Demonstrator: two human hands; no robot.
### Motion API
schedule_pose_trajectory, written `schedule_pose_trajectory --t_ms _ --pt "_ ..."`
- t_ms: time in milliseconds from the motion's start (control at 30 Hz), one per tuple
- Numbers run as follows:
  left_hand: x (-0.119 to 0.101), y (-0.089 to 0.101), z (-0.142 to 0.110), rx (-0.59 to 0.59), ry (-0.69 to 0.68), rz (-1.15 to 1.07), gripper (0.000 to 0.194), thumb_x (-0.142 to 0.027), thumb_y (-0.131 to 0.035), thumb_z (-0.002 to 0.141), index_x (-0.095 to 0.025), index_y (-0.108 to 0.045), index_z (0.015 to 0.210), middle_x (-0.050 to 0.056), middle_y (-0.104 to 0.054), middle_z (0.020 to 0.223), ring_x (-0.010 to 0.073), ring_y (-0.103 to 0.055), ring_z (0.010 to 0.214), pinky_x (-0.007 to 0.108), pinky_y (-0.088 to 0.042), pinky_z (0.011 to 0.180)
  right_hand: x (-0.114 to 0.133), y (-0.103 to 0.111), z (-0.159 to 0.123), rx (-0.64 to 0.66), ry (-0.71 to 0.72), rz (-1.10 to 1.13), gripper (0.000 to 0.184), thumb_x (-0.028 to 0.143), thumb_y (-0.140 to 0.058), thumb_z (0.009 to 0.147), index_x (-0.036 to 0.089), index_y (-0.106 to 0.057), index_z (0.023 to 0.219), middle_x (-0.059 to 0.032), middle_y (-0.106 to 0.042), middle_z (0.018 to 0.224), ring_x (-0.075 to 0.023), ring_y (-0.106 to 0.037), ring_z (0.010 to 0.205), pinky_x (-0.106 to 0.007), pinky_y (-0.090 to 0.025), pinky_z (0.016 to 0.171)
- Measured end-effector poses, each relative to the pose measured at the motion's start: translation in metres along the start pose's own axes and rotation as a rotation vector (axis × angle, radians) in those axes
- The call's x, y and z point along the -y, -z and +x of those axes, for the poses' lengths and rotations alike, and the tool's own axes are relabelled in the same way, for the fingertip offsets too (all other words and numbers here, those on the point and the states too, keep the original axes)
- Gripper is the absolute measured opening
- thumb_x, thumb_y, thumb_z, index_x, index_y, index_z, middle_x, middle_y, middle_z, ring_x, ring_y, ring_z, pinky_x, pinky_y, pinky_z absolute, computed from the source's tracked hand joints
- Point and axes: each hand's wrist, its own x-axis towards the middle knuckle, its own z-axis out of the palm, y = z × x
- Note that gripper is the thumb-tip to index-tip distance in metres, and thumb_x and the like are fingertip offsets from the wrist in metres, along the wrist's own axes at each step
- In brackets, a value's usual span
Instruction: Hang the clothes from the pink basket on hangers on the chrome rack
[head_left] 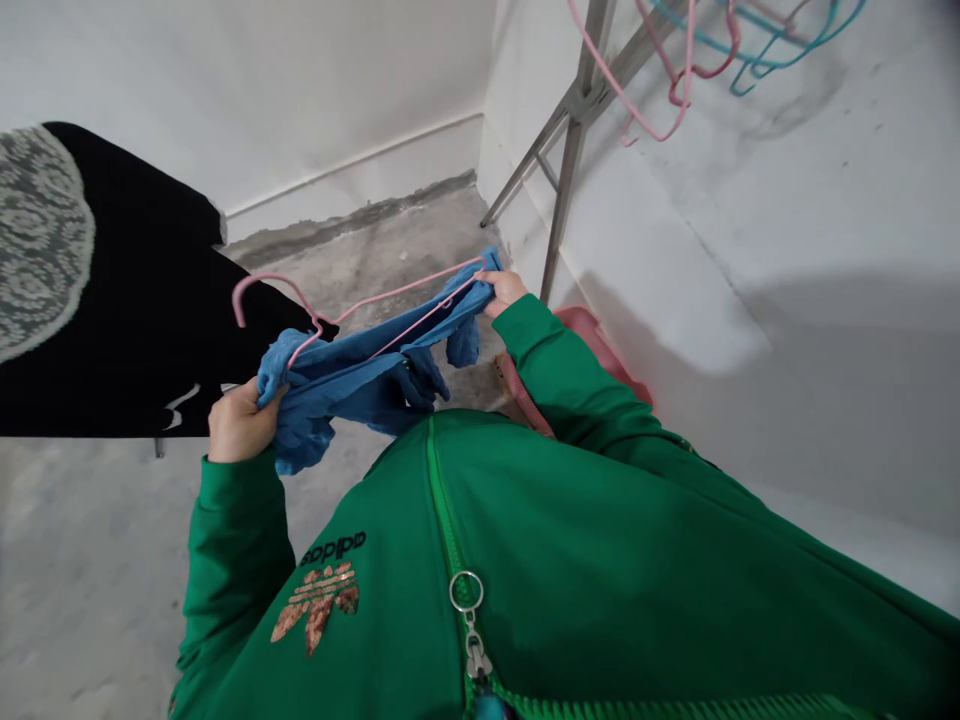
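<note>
Head view: a blue garment (345, 385) is shown bunched along a pink wire hanger (397, 296), held above a concrete floor (360, 265). The cloth and the hanger's near end are gripped in the closed left hand (241, 424). The hanger's far end and the cloth are pinched tightly by the right hand (504, 290). The hook is pointed toward a black lace-patterned cloth (127, 300). A pink basin (596, 335) is seen beyond the green right sleeve (559, 370); pink and teal hangers (720, 50) are hung from a metal rack (574, 150) beside a white wall (750, 200).
</note>
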Motion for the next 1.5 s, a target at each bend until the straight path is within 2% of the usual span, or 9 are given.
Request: schedule_pose_trajectory --t_ms 267,467,567,767,933,1067,1233,1367,1500 --pt "-0.002 -0.010 -0.004 -0.007 -0.075 0.368 0.031 -0.034 -0.042 0.085 -0.022 -0.067 0.101 0.010 -0.067 0.088 0.0260 -0.060 0.077 0.031 -0.027 0.058 0.008 0.003 -0.011 0.097 0.112 0.006 0.022 0.001 -0.061 0.059 0.017 -0.056 0.072 0.0044 -0.061 0.057 -0.0155 -0.064 0.063 -0.038 -0.059 0.075" --pt "0.004 -0.009 -0.002 -0.232 0.135 0.129 0.033 -0.042 -0.045 0.085 -0.021 -0.065 0.099 0.010 -0.065 0.085 0.0287 -0.061 0.081 0.031 -0.032 0.061 0.031 0.045 -0.070 0.709 -0.048 -0.390 0.051 0.020 -0.084 0.049 0.016 -0.063 0.095 -0.0032 -0.070 0.086 -0.0181 -0.067 0.076 -0.035 -0.058 0.071" --pt "0.010 -0.008 -0.001 -0.369 0.122 0.036 0.029 -0.041 -0.050 0.081 -0.019 -0.067 0.089 0.010 -0.067 0.082 0.0271 -0.064 0.082 0.030 -0.038 0.065 0.043 0.071 -0.075 0.788 -0.099 -0.759 0.053 0.029 -0.083 0.056 0.017 -0.063 0.102 -0.0073 -0.070 0.095 -0.0160 -0.065 0.071 -0.035 -0.058 0.067" --pt "0.012 -0.013 0.001 -0.495 0.005 -0.041 0.030 -0.041 -0.054 0.077 -0.017 -0.069 0.087 0.010 -0.072 0.084 0.0248 -0.065 0.079 0.029 -0.043 0.067 0.039 0.063 -0.058 0.430 0.781 -1.148 0.038 0.044 -0.059 0.080 0.018 -0.065 0.107 -0.0099 -0.065 0.096 -0.0152 -0.055 0.065 -0.040 -0.055 0.071" --pt "0.004 -0.010 0.002 -0.517 -0.108 -0.072 0.026 -0.039 -0.053 0.078 -0.017 -0.067 0.079 0.008 -0.069 0.075 0.0207 -0.062 0.068 0.028 -0.041 0.062 0.049 0.024 -0.074 0.407 1.275 -1.354 0.055 0.059 -0.045 0.088 0.019 -0.058 0.123 -0.0157 -0.058 0.120 -0.0305 -0.055 0.111 -0.050 -0.046 0.095" --pt "-0.007 -0.011 -0.003 -0.489 -0.126 -0.049 0.019 -0.035 -0.054 0.076 -0.019 -0.062 0.070 0.005 -0.067 0.072 0.0189 -0.059 0.065 0.027 -0.038 0.059 0.056 -0.002 -0.084 0.571 1.374 -1.620 0.060 0.063 -0.043 0.088 0.018 -0.057 0.125 -0.0144 -0.059 0.124 -0.0319 -0.049 0.119 -0.051 -0.037 0.103" --pt "-0.018 -0.023 -0.005 -0.375 -0.173 -0.196 0.014 -0.029 -0.058 0.077 -0.018 -0.063 0.072 0.004 -0.066 0.076 0.0186 -0.060 0.072 0.027 -0.039 0.062 0.047 -0.018 -0.082 0.729 1.383 -1.672 0.049 0.038 -0.025 0.099 0.013 -0.066 0.102 -0.0124 -0.067 0.090 -0.0228 -0.061 0.089 -0.035 -0.047 0.078" --pt "-0.009 -0.029 0.008 -0.298 -0.086 -0.717 0.012 -0.030 -0.065 0.071 -0.018 -0.062 0.072 0.000 -0.060 0.070 0.0135 -0.055 0.065 0.023 -0.040 0.059 0.052 -0.022 -0.081 0.700 1.463 -1.673 0.042 0.032 -0.030 0.098 0.014 -0.068 0.100 -0.0096 -0.067 0.081 -0.0207 -0.062 0.079 -0.031 -0.045 0.069" --pt "0.015 -0.027 0.018 -0.307 0.206 -1.231 0.023 -0.034 -0.062 0.074 -0.018 -0.052 0.061 0.000 -0.054 0.061 0.0091 -0.046 0.052 0.021 -0.035 0.049 0.068 -0.023 -0.081 0.580 1.521 -1.770 0.038 0.032 -0.033 0.097 0.017 -0.068 0.100 -0.0085 -0.067 0.082 -0.0213 -0.061 0.082 -0.031 -0.044 0.069"
